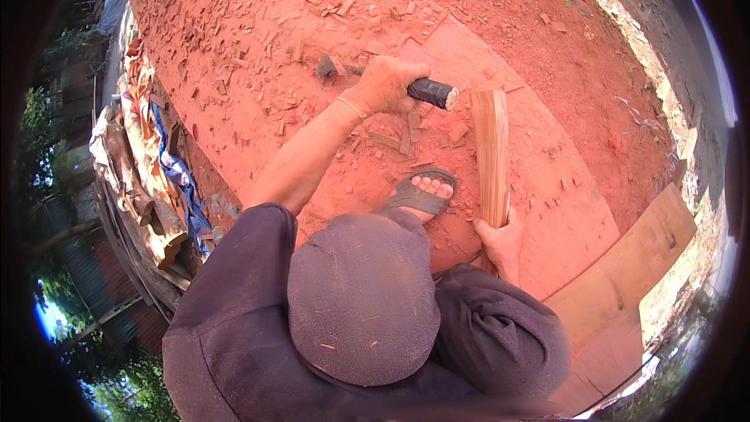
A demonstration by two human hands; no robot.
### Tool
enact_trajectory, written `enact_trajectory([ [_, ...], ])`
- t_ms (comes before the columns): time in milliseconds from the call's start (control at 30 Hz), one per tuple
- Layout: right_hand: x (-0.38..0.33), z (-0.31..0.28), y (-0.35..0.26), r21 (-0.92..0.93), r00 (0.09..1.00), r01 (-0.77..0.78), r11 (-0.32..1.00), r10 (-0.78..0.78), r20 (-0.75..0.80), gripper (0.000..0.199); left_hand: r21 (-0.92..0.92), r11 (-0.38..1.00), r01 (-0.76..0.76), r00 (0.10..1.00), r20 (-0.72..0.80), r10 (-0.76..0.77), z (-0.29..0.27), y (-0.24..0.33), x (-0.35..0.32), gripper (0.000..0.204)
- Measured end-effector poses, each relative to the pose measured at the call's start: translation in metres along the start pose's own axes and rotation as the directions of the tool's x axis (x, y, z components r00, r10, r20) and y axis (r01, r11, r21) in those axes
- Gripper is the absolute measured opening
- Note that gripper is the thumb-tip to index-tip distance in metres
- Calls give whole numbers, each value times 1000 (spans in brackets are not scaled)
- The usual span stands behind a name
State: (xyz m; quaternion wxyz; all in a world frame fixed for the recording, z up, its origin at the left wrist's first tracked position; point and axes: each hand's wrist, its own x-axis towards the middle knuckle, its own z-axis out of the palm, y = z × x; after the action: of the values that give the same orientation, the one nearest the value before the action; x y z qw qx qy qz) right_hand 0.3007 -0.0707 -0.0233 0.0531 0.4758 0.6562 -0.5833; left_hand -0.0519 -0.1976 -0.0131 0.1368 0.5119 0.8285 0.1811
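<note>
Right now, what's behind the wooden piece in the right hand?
Past its edges, a red-dusted surface with scattered wood chips shows. Whatever lies directly behind the wooden piece is covered; the right hand also hides part of its lower end.

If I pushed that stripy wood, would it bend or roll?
The stripy wood is probably stiff: it looks straight, with the right hand near one end. Its flat-looking face suggests it wouldn't roll. Stood on end, it might tip, being long and narrow.

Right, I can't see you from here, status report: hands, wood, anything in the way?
Left hand grips black-wrapped handle. Right hand grips wood strip near one end. Sandalled foot close left of strip, wood chips around.
</note>
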Motion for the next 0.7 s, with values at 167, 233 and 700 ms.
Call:
enact_trajectory([
  [167,-21,-27,14,193,998,44,980,-32,-63,43,-169,949,-266,963,-6,269,18,63,-37,34],
  [233,-21,-48,9,282,995,6,960,22,-95,44,-264,887,-380,921,-19,389,38,97,-24,31],
  [700,-54,-140,-9,407,850,301,862,-49,-524,40,-276,896,-348,938,-110,330,57,104,11,23],
])
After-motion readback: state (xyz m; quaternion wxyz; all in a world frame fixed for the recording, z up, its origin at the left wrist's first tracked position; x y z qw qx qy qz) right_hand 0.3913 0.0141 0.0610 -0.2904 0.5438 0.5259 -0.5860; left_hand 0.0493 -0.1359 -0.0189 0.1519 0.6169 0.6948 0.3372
